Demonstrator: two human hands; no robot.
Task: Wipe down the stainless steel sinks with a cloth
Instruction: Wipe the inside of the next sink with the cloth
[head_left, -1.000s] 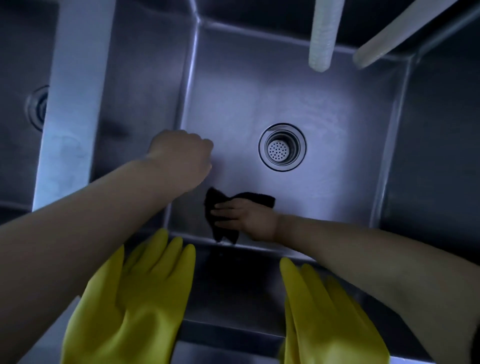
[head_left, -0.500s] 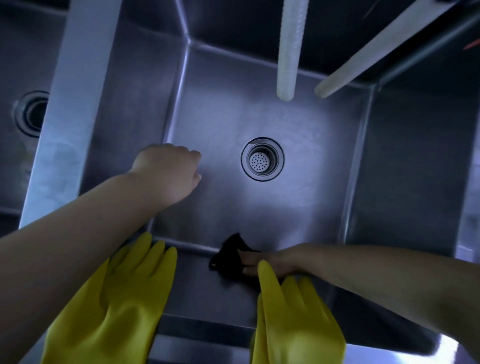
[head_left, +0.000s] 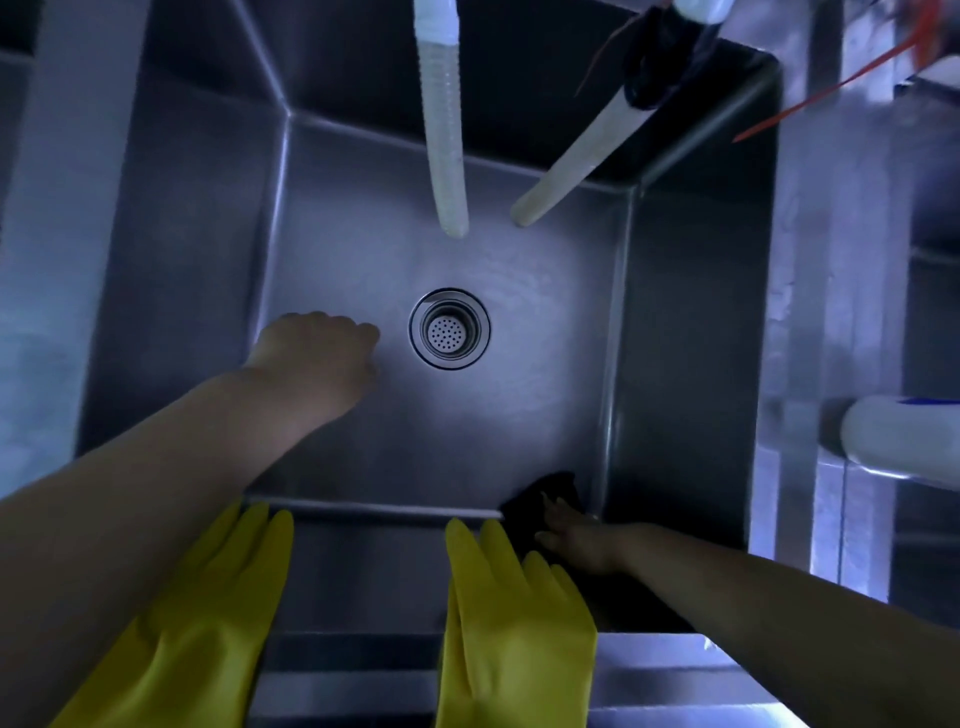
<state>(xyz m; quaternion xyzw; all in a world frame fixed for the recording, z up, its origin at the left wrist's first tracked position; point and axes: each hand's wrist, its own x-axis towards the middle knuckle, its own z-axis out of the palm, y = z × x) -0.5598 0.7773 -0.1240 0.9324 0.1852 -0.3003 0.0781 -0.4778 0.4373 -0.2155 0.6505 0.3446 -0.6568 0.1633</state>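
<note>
I look straight down into a stainless steel sink (head_left: 680, 364) with a round strainer drain (head_left: 450, 329) in the middle of its floor. My right hand (head_left: 576, 535) presses a black cloth (head_left: 540, 493) into the near right corner of the basin, fingers spread flat over it. Part of the cloth is hidden under the hand and behind a glove. My left hand (head_left: 317, 358) is curled into a fist and rests on the sink floor just left of the drain, holding nothing.
Two yellow rubber gloves (head_left: 208, 623) (head_left: 509, 623) hang over the near rim. A ribbed white hose (head_left: 447, 130) and a second pale hose (head_left: 576, 156) hang down over the back of the basin. A white pipe (head_left: 898, 441) lies at the right, and a steel divider (head_left: 62, 208) at the left.
My right hand has slid the cloth along the near edge of the sink floor from left of centre into the right corner. The left fist has stayed beside the drain.
</note>
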